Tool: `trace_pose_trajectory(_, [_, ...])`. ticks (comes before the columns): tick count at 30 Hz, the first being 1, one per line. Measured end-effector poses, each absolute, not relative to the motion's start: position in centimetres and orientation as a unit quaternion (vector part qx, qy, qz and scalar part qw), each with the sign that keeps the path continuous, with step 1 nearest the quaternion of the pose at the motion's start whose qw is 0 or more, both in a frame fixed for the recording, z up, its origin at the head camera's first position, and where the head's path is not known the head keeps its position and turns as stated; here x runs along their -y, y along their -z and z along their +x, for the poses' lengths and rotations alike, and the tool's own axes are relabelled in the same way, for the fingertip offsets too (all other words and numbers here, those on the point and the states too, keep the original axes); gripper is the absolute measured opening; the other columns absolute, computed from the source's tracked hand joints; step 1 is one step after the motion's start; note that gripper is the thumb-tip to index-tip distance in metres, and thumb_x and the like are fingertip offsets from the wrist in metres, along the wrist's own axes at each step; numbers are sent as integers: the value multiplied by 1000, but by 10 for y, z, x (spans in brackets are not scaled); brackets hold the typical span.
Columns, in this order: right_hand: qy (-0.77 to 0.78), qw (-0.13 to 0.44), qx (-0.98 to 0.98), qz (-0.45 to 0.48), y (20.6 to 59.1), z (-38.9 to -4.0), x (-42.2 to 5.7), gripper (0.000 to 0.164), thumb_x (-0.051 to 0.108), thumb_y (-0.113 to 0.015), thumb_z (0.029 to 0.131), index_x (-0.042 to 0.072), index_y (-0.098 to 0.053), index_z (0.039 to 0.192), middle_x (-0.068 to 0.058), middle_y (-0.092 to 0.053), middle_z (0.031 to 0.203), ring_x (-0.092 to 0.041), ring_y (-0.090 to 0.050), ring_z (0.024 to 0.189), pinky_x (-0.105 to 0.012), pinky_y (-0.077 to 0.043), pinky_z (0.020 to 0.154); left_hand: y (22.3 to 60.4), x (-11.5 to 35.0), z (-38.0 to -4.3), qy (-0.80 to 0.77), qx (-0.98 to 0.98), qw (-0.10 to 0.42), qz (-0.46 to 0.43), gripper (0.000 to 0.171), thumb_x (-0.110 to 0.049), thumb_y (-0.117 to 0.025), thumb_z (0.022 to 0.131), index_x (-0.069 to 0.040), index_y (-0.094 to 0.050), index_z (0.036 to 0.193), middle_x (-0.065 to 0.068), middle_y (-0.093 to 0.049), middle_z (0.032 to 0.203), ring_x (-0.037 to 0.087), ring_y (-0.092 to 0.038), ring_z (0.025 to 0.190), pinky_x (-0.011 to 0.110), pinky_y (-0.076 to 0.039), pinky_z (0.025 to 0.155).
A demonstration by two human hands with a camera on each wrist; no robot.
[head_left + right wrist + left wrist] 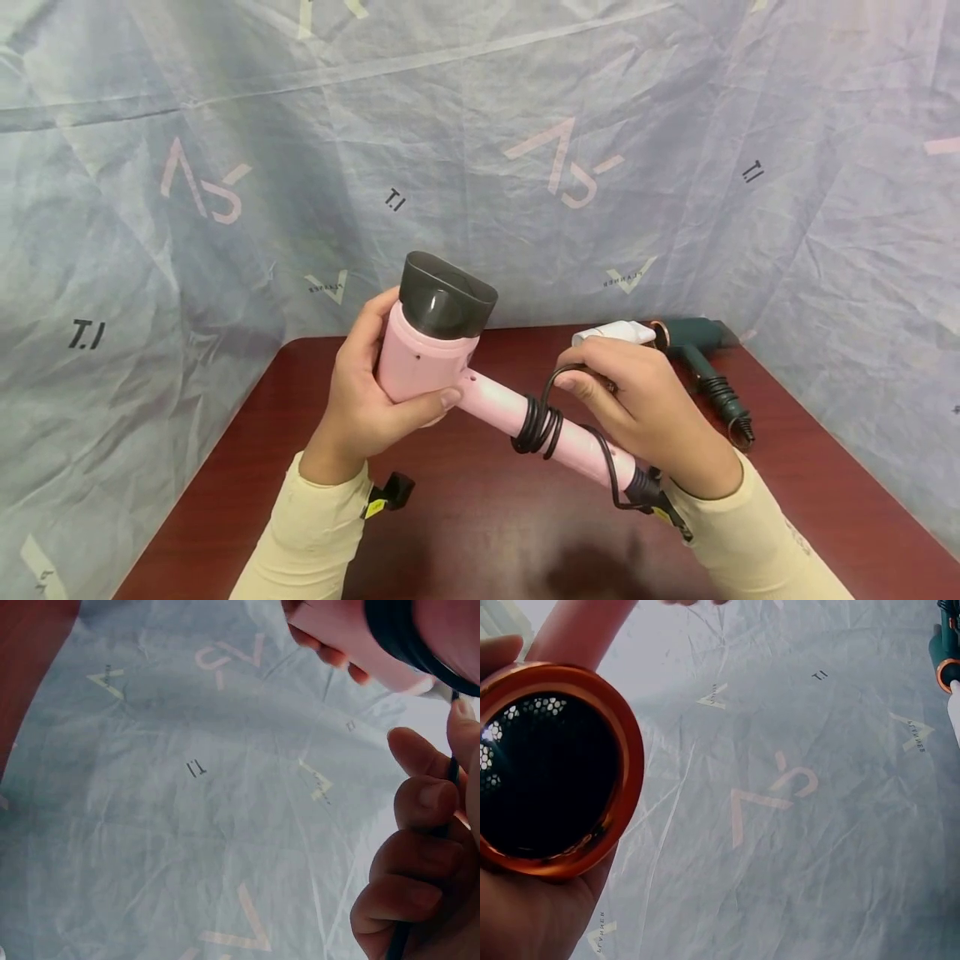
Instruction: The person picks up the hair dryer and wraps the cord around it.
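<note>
A pink hair dryer point(491, 402) with a dark, flattened nozzle point(447, 298) is held up over the table. My left hand point(371, 392) grips its barrel, thumb across the front near the handle joint. In the left wrist view the orange-ringed rear intake point(628, 780) faces the camera. Several loops of black power cord point(537, 427) wrap the middle of the handle. Beside the handle, my right hand point(637, 400) pinches the cord between thumb and forefinger; the right wrist view shows its other fingers point(416, 855) curled round the cord. A slack cord length hangs by the handle's lower end.
At the back right of the dark red table point(450, 533) lies a dark green hair dryer point(697, 350), its cord wound round the handle. A white object point(617, 332) touches its front, partly behind my right hand. A grey printed sheet point(465, 150) hangs around the table.
</note>
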State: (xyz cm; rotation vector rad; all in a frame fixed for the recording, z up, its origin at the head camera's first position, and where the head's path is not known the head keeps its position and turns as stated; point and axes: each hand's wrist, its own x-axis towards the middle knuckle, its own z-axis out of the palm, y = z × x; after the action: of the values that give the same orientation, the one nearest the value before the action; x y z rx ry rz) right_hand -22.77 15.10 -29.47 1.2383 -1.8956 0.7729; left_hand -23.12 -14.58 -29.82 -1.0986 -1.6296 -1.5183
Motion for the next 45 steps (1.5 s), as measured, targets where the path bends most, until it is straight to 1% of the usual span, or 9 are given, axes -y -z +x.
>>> trace_pose_trajectory(6, [-312,306,764,474,299,-230,-152,9,25,-61,105,23,-69,104,17,-61,86,2,-52,74,-14,-43,69,298,147,-229,599,600,317,-425,90,5,-88,61,5,-50,143,19,-68,119,28,-68,100,34,-56,89])
trace_pose_trajectory(14, [-277,255,816,439,297,-228,-145,12,19,-56,106,23,-67,108,17,-65,87,1,-57,77,-20,-48,72,294,147,-226,638,565,319,-414,87,9,-82,64,8,-46,143,21,-67,119,31,-67,102,36,-58,88])
trace_pose_trajectory(20, [-319,212,815,435,298,-213,-130,15,13,-58,103,27,-63,102,17,-57,85,1,-53,76,-21,-48,68,292,147,-224,657,555,334,-385,81,10,-78,68,6,-47,143,21,-66,118,32,-67,101,37,-58,85])
trace_pose_trajectory(22, [-326,220,816,425,300,-211,-128,15,15,-56,106,27,-64,102,17,-57,88,2,-54,79,-19,-47,71,292,146,-224,660,553,338,-379,80,10,-78,69,6,-47,143,21,-66,118,33,-67,101,37,-58,85])
trace_pose_trajectory(26, [-286,315,795,433,305,-213,-128,16,20,-58,105,21,-63,90,13,-54,78,-2,-50,74,-19,-43,72,290,144,-225,663,547,355,-368,79,8,-79,70,5,-48,143,22,-64,120,34,-65,102,37,-58,86])
trace_pose_trajectory(28, [-265,333,794,434,308,-215,-128,14,22,-60,105,20,-64,92,12,-56,79,-3,-51,76,-21,-44,74,290,143,-225,666,541,369,-356,79,7,-79,71,4,-48,143,22,-63,121,35,-64,103,37,-57,87])
trace_pose_trajectory(34, [-231,221,849,421,315,-215,-123,11,27,-53,109,24,-64,111,21,-64,95,6,-57,80,-19,-51,73,290,144,-228,696,518,396,-301,77,8,-79,72,1,-50,142,22,-63,121,36,-64,102,38,-57,88])
trace_pose_trajectory(38, [-200,226,855,421,316,-210,-121,10,26,-55,108,22,-63,111,20,-59,83,5,-51,68,-19,-48,64,290,146,-232,705,513,402,-281,76,10,-79,72,-1,-51,141,20,-64,120,35,-64,101,37,-57,86])
trace_pose_trajectory(45, [-168,237,861,417,312,-198,-124,1,21,-59,105,21,-59,106,20,-51,77,4,-43,61,-15,-42,59,289,144,-232,691,507,429,-283,76,9,-80,71,0,-50,140,22,-63,120,36,-64,99,37,-57,85])
